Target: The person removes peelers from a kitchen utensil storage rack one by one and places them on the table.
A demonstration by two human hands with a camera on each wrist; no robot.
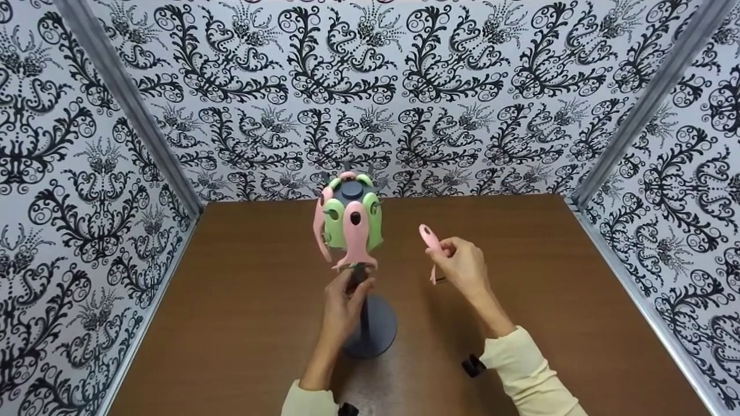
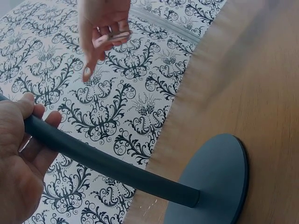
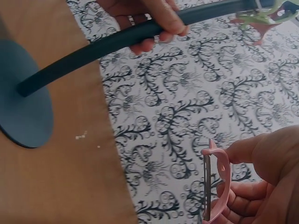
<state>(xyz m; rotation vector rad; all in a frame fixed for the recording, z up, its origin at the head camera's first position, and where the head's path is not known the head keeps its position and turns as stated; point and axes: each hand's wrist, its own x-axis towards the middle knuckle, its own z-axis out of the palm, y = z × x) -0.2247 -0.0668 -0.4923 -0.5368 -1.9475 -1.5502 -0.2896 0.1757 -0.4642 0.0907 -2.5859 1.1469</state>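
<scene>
A dark stand with a thin pole [image 2: 112, 163] and a round base [image 1: 376, 332] rises from the table. Pink peelers [image 1: 358, 240] and green peelers [image 1: 374, 228] hang from hooks around its top. My left hand [image 1: 342, 300] grips the pole just below them, thumb and fingers around it in the left wrist view. To the right of the stand, my right hand [image 1: 465, 267] holds another pink peeler [image 1: 428, 236] above the table. Its metal blade [image 3: 207, 189] and curved pink frame [image 3: 226, 182] show in the right wrist view.
The brown wooden table [image 1: 243, 335] lies under the stand. Walls covered in black-and-white scroll pattern [image 1: 370, 75] close off the back and both sides, with grey metal strips [image 1: 139, 104] along the corners. Small white flecks [image 3: 81, 136] lie near the base.
</scene>
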